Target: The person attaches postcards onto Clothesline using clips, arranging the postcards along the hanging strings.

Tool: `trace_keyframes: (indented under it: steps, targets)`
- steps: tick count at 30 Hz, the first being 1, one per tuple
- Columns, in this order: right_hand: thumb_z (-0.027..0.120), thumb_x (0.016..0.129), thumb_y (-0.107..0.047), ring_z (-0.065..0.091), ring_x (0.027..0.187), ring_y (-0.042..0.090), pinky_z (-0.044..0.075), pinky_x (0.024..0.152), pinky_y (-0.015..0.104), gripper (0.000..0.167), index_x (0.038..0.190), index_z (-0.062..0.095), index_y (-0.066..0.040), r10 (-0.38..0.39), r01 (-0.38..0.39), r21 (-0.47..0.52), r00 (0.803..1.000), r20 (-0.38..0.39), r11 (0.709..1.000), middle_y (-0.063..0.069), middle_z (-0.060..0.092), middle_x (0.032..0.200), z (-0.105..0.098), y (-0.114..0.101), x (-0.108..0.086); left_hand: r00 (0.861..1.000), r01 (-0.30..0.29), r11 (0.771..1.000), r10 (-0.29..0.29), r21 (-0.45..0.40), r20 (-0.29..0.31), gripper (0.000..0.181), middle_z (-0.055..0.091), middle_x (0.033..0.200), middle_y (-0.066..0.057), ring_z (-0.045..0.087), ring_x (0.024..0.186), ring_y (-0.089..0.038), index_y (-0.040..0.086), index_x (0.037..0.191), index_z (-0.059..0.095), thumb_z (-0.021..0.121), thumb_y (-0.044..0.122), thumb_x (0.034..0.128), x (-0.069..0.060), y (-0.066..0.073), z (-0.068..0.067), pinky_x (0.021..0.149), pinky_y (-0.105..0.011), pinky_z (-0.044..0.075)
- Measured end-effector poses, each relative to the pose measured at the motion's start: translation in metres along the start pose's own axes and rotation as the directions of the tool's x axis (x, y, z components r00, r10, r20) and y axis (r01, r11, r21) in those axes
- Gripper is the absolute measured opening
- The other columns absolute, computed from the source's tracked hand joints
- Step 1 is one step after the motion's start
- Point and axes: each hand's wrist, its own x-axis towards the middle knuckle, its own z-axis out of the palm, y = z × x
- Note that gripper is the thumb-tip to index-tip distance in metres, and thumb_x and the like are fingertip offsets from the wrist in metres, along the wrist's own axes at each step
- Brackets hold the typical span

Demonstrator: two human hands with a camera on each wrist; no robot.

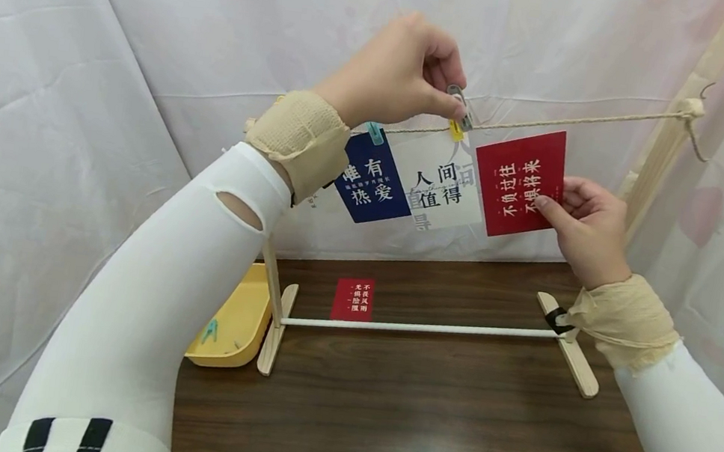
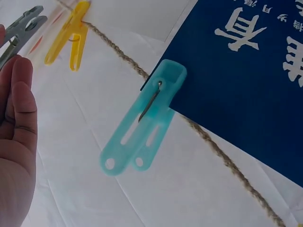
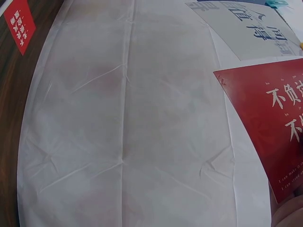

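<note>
My left hand (image 1: 404, 73) pinches a grey clothespin (image 1: 461, 108) between thumb and fingers, close to the twine (image 1: 578, 123). In the left wrist view that grey clothespin (image 2: 21, 30) is partly cut off. A red card with white characters (image 1: 519, 185) is held at its right edge by my right hand (image 1: 595, 228), its top just below the twine. Left of it hang a white card (image 1: 450, 192) under a yellow clothespin (image 1: 456, 130) and a dark blue card (image 1: 377, 183) under a teal clothespin (image 2: 137, 123). Whether the grey clothespin touches the red card I cannot tell.
Another red card (image 1: 353, 300) lies on the dark wooden table (image 1: 393, 411), behind the stand's white crossbar (image 1: 424, 329). A yellow tray (image 1: 210, 360) with a teal clothespin inside stands at left. The wooden post (image 1: 656, 160) bears the twine at right; white curtains surround everything.
</note>
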Motion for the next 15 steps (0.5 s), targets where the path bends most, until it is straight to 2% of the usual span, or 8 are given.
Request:
trace_keyframes:
  steps: [6, 11, 15]
  targets:
    - [0.074, 0.095, 0.010, 0.078, 0.078, 0.003, 0.061, 0.073, 0.013, 0.022, 0.103, 0.079, -0.010, -0.005, 0.005, -0.025, 1.000, 0.015, 1.000, -0.008, 0.084, 0.093, 0.002, -0.002, 0.003, 0.999, 0.034, 0.999, -0.034, 0.027, -0.002, 0.019, 0.076, 0.097, 0.002, 0.068, 0.088, -0.009, 0.007, 0.100, 0.078, 0.087, 0.022, 0.0946, 0.010, 0.006, 0.000, 0.086, -0.020, 0.056]
    - [0.074, 0.096, 0.010, 0.078, 0.079, 0.003, 0.061, 0.074, 0.013, 0.023, 0.105, 0.078, -0.010, 0.004, -0.003, -0.036, 0.999, 0.032, 0.999, -0.009, 0.083, 0.095, 0.002, -0.001, 0.004, 0.998, 0.063, 0.995, -0.064, 0.074, 0.016, 0.016, 0.074, 0.096, 0.004, 0.066, 0.090, -0.009, 0.013, 0.096, 0.077, 0.088, 0.025, 0.0943, 0.021, 0.016, 0.006, 0.086, -0.021, 0.054]
    - [0.073, 0.096, 0.009, 0.078, 0.081, 0.003, 0.061, 0.075, 0.014, 0.023, 0.107, 0.078, -0.010, 0.019, -0.017, -0.035, 0.999, 0.046, 0.999, -0.010, 0.083, 0.097, 0.003, 0.000, 0.006, 0.998, 0.048, 0.996, -0.050, 0.073, 0.035, 0.015, 0.073, 0.092, 0.005, 0.065, 0.086, -0.009, 0.015, 0.090, 0.075, 0.087, 0.022, 0.0945, 0.032, 0.023, 0.012, 0.083, -0.022, 0.054]
